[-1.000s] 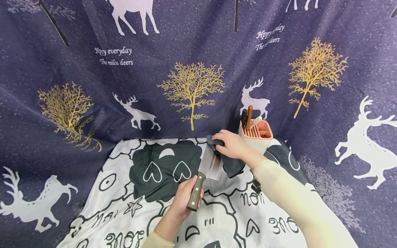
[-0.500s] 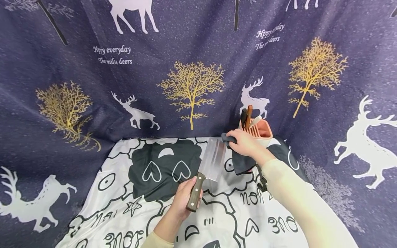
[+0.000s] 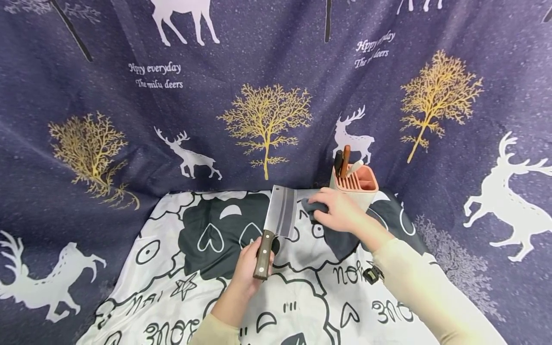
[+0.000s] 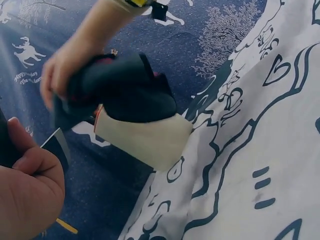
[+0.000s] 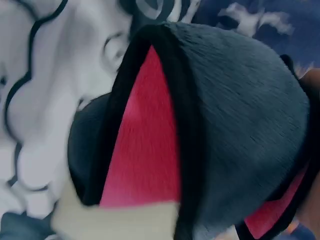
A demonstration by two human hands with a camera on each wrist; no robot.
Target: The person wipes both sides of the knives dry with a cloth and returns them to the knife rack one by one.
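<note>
My left hand (image 3: 249, 268) grips a cleaver by its dark wooden handle (image 3: 264, 254), the broad steel blade (image 3: 281, 211) pointing up and away. Close to the right of the blade, my right hand (image 3: 338, 208) holds a dark grey cloth (image 3: 340, 237) that hangs down from the fingers. In the right wrist view the cloth (image 5: 245, 105) is folded over and shows a pink-red underside and black edging. In the left wrist view the left thumb (image 4: 30, 162) lies along the handle, and only a corner of the blade (image 4: 59, 145) shows.
Behind the right hand stands a cream knife block (image 3: 364, 199) with an orange slotted top and several handles upright in it. A white sheet with black cartoon drawings (image 3: 172, 297) covers the surface. A dark blue deer-print curtain (image 3: 194, 120) hangs behind.
The cloth has come off the cleaver's blade to the right, then dropped slightly. The left hand has shifted the cleaver a little to the left and turned it more upright.
</note>
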